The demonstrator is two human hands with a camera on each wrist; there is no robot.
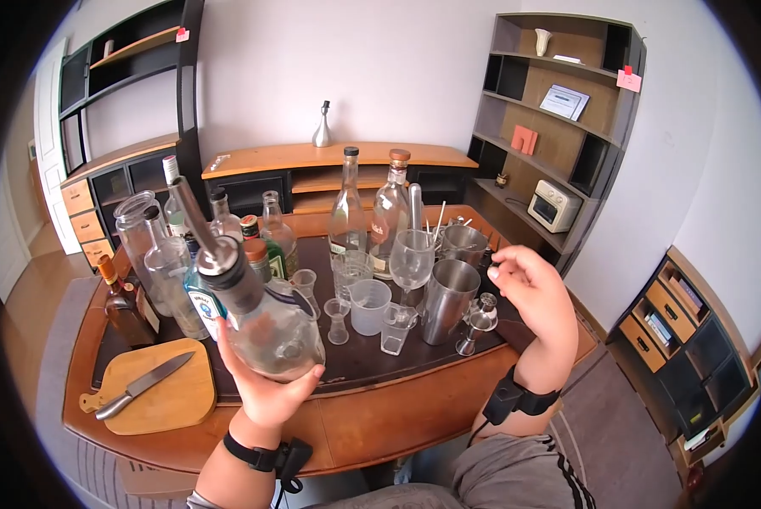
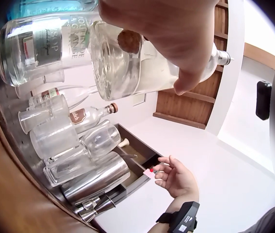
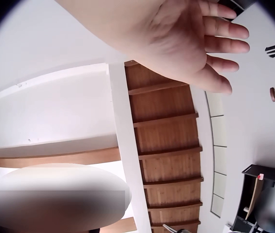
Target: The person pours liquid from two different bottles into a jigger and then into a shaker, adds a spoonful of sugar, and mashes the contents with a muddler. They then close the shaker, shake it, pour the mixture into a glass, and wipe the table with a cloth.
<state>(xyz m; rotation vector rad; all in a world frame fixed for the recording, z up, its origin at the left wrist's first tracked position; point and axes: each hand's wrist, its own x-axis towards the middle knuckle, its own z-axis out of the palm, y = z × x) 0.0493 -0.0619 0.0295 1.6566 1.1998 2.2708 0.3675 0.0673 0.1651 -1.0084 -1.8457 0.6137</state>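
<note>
Holding a clear bottle [image 1: 278,335] with a metal pourer [image 1: 198,219] in its neck, the left hand [image 1: 266,386] has its fingers and thumb closed round the lower part of the glass. This bottle is with the neck up, and its base appears lifted above the surface [image 1: 355,428]. The right hand [image 1: 529,284] is loosely open, with the fingers apart and a little bent, and it has hold of nothing; it is raised beside the metal shaker cup [image 1: 451,305]. Just below the right hand, a double jigger [image 1: 478,327] stands on the surface. Between the two hands are a stemmed wine glass [image 1: 412,261], a plastic cup [image 1: 369,310] and a small square glass [image 1: 395,331]. Farther away than both hands, also between them, stand a tall bottle with a black cap [image 1: 347,212] and another with a brown stopper [image 1: 390,216]. To the left of the left hand lies a wooden board [image 1: 181,407], with a knife [image 1: 149,383] resting on it, and behind this board is a dark amber bottle [image 1: 130,310].
</note>
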